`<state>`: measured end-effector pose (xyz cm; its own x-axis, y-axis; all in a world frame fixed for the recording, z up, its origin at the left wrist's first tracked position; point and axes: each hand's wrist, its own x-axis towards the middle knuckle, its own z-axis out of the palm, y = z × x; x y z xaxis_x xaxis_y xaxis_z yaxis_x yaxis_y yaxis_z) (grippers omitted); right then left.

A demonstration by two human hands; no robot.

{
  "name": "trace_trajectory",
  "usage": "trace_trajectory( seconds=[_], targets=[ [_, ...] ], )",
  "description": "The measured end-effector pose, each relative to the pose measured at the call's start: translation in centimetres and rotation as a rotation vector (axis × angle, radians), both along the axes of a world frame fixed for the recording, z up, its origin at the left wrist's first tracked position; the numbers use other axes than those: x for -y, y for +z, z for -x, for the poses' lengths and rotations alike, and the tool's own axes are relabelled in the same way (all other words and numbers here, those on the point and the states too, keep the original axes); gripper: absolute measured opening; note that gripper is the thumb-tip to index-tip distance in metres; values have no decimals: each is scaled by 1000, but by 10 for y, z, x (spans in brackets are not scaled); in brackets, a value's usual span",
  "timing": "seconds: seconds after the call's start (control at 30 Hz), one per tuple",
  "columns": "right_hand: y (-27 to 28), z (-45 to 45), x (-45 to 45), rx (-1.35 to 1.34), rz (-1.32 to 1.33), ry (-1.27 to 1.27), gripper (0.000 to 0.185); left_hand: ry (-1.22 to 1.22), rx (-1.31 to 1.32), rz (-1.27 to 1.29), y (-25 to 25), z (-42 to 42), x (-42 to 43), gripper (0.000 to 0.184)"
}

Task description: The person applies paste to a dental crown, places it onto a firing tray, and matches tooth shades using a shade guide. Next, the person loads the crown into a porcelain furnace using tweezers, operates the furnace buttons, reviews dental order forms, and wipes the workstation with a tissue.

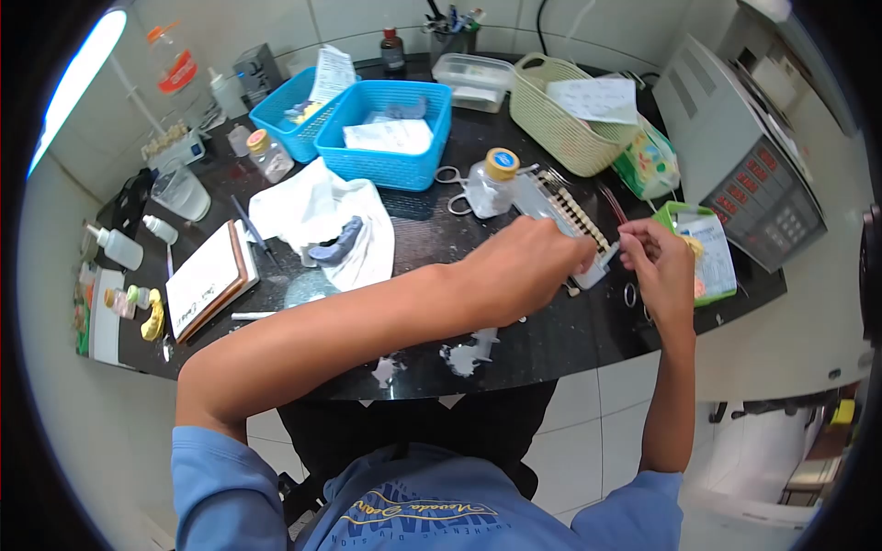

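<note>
My left hand (537, 262) reaches across the desk, curled closed, over the near end of a tooth shade guide (579, 216) with its row of tooth-coloured tabs. Whatever its fingers hold is hidden. My right hand (660, 262) is beside it with thumb and fingers pinched together. Thin dark-red sticks (612, 202) run down to those fingertips; I cannot tell whether they are held or lie behind. Left of the guide stands a jar with a yellow lid (492, 188), next to scissor-like metal handles (457, 204).
Two blue baskets (386, 170) and a pale green basket (560, 129) stand at the back. A grey dental impression (338, 241) lies on white cloth (372, 266). At left is a notebook (207, 285); at right, a green box (712, 298) and a control unit (753, 184). White powder (464, 356) marks the front.
</note>
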<state>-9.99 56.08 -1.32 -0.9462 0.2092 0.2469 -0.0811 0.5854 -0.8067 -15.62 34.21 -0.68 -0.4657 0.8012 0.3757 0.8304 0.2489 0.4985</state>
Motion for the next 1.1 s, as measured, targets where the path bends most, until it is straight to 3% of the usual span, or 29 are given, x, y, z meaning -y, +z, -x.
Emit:
trace_trajectory(
  seconds=[0.3, 0.53, 0.7, 0.83, 1.1],
  targets=[
    [16, 2, -4, 135, -65, 64, 9, -73, -49, 79, 8, 3, 4, 10],
    [16, 6, -5, 202, 87, 99, 12, -99, -37, 24, 5, 7, 3, 13],
    [3, 1, 5, 90, 54, -86, 16, -100, -29, 28, 4, 6, 4, 11],
    [-2, 1, 9, 43, 137, -116, 16, -107, -54, 46, 3, 6, 3, 10],
    [1, -3, 9, 36, 25, -166, 15, -106, -46, -9, 7, 5, 5, 4]
  ],
)
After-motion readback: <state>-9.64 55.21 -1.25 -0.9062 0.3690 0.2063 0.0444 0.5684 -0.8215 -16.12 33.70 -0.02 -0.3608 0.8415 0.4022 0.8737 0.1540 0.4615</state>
